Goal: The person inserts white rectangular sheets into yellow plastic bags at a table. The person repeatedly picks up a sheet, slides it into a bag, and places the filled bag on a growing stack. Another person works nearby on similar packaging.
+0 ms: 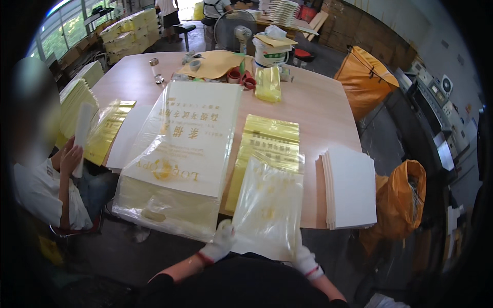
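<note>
In front of my body, at the table's near edge, a see-through plastic bag (269, 205) with yellow print lies partly over a pile of yellow printed bags (264, 138). White-gloved, my left hand (222, 240) is closed on the bag's lower left edge. My right hand (308, 259), in a matching glove, grips its lower right corner; the fingers are partly hidden. A large white pack (192, 123) in see-through film with gold print lies to the left. Right of the bag, a stack of white sheets (351, 187) overhangs the table edge.
Seated at left, a person (49, 190) holds white sheets near yellow bags (110, 131). Tape rolls (234, 76), a small glass bottle (156, 72) and a white bucket (270, 54) stand on the table's far part (323, 95). Orange sacks (364, 82) stand at right. A fan (236, 31) is behind.
</note>
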